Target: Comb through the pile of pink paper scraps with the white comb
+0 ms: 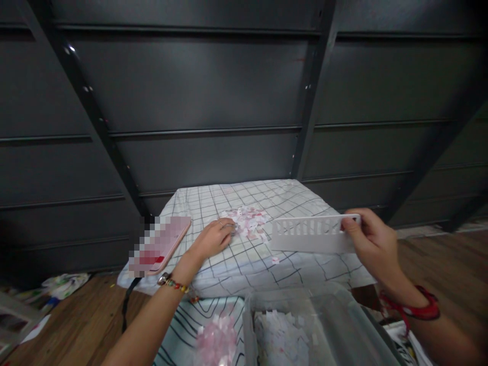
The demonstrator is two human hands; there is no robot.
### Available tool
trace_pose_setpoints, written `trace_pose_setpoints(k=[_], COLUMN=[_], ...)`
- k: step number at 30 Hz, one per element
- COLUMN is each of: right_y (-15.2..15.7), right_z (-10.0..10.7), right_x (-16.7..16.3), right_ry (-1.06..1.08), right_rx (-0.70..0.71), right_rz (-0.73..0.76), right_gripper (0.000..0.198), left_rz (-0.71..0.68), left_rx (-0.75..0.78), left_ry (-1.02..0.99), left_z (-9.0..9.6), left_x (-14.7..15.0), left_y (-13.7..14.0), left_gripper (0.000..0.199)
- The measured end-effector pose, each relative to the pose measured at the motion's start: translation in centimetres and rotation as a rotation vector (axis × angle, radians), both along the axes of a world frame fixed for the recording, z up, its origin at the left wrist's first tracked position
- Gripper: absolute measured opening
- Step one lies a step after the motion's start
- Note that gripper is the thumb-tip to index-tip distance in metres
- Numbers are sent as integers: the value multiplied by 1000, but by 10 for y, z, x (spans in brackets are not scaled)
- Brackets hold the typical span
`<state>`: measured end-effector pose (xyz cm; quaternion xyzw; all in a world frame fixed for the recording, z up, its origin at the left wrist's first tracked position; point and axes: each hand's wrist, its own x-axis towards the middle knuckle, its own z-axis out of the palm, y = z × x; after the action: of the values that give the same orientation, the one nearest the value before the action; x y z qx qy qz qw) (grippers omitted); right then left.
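Observation:
My right hand grips one end of a flat white plastic strip with a row of slots along its upper half. The strip stands on its long edge, tilted, at the right side of the cloth. On the left, my left hand rests beside a pile of small white and pink paper pieces. Its fingers are bent and held together at the pile's near left edge. Whatever lies under its fingertips is hidden. One loose piece lies nearer me on the checked cloth.
A pink phone leans at the left, with a dark cable below. Closest to me are a clear plastic bin holding white paper pieces and a pink bundle on striped fabric. Behind the cloth rises a dark panelled wall.

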<state>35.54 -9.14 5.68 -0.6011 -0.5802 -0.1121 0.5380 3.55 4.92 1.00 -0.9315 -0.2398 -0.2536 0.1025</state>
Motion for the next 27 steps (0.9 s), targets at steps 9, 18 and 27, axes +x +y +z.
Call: trace_pose_setpoints(k=[9,18,27], right_y=[-4,25,19], right_z=[-5,-16,-15], right_x=[6,-9,-5], right_ry=[72,-3,2], right_rx=[-43,79,83], right_rz=[67,-1,-17], right_gripper=[27,23,21], left_rz=[6,8,10], left_rx=[-18,-16,-21], left_ry=[6,16,13], left_z=[0,-2,-1], left_x=[1,-1,0], left_y=[0,2,1], left_gripper=[20,21,20])
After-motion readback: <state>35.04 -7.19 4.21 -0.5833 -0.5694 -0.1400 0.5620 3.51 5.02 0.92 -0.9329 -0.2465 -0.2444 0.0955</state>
